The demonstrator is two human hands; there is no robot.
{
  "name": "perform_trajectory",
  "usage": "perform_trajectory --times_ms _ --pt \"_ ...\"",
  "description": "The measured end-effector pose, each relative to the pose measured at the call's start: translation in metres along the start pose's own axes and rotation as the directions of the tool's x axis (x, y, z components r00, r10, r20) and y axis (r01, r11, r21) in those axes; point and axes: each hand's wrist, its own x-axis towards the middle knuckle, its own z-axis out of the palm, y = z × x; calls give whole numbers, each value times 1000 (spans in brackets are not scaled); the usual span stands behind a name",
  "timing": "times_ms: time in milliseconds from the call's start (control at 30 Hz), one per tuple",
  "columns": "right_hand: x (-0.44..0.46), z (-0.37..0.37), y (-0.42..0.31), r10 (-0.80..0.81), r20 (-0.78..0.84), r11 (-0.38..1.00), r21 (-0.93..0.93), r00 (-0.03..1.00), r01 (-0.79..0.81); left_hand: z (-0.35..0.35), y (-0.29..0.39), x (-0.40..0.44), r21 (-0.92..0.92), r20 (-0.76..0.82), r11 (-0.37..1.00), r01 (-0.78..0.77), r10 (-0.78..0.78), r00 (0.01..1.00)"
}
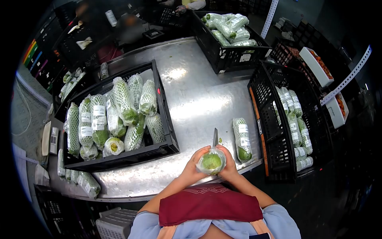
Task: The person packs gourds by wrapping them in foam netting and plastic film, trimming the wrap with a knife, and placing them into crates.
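Note:
Between my two hands, low in the middle of the view, is a wrapped green vegetable (211,161), its pale green round end facing up toward me. My left hand (193,164) wraps round its left side, and my right hand (228,162) holds the right side. Just beyond it a knife blade (215,136) points away from me; its handle is hidden. Small green scraps lie beside the blade. To the right, another green vegetable (242,139) in white netting with labels lies on the metal table (195,103).
At the left, a black crate (172,141) holds several netted vegetables. Another full black crate (223,63) stands at the far edge. A tilted crate (270,159) with netted vegetables is on the right. Part of another person (194,4) shows at the top.

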Motion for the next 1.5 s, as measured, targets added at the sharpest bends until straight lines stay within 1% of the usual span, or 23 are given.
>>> perform_trajectory --times_ms 133,200,300,333,367,433,533,567,633,733,833,867,967,1000,1033,1100,1167,1200,1233,1367,1400,1433,1500 --pt "7 -4 0 -133 -33 985 -111 991 129 -2 5 0 115 21 992 -51 49 999" --pt "7 -8 -8 -149 -36 981 -133 988 143 -2 11 0 164 36 984 -75 70 997" --pt "8 -15 -8 -171 21 966 -191 985 172 0 10 -3 110 12 986 -124 123 992" --pt "11 -19 -17 -155 65 974 -158 986 163 -3 13 -3 90 36 991 -103 100 994" --pt "15 -22 -25 -148 124 976 -144 981 165 -5 18 -2 -43 62 999 10 -7 998" --pt "18 -20 -42 -147 144 986 -60 979 157 -6 28 1 -197 65 980 43 -31 997" --pt "25 -14 -63 -69 197 994 97 978 50 -9 44 1 -262 -24 955 138 -149 989" --pt "29 -11 -70 -58 215 990 135 975 29 -14 44 -1 -190 -33 969 157 -166 986" --pt "38 -7 -86 -50 285 994 103 957 22 -25 40 -11 -48 -62 975 217 -220 974" --pt "53 5 -114 -116 352 992 90 929 90 -37 44 -27 -242 -188 947 210 -259 947" --pt "57 23 -111 -169 448 958 285 878 39 -54 58 -39 -441 -260 892 101 -235 937" --pt "58 29 -108 -174 501 908 415 848 -58 -62 62 -44 -511 -272 858 47 -213 938" --pt "62 41 -139 -175 591 833 516 788 -202 -86 94 -52 -650 -290 759 -43 -196 937" --pt "61 48 -142 -240 553 829 544 798 -128 -92 104 -55 -687 -290 725 -56 -203 935" --pt "61 52 -141 -257 580 846 522 773 -110 -98 110 -60 -721 -289 689 -68 -210 934" --pt "64 58 -139 -283 630 877 476 723 -71 -108 116 -72 -709 -357 700 -90 -245 901" --pt "61 66 -142 -212 597 848 506 774 -158 -117 127 -84 -716 -424 689 -112 -302 854" --pt "58 68 -133 -155 606 847 488 780 -211 -124 136 -88 -746 -464 636 -197 -284 839" --pt "56 71 -129 -96 614 843 469 783 -264 -133 135 -94 -702 -506 692 -169 -317 802" --pt "54 76 -111 21 578 752 528 815 -394 -178 139 -116 -675 -667 623 -395 -285 689" --pt "54 77 -106 44 562 739 538 826 -406 -187 144 -122 -621 -719 665 -414 -274 639" --pt "53 77 -103 75 560 735 528 825 -425 -197 146 -129 -618 -730 639 -457 -253 635" --pt "51 76 -97 136 561 728 502 817 -466 -210 150 -140 -517 -819 694 -502 -230 525"
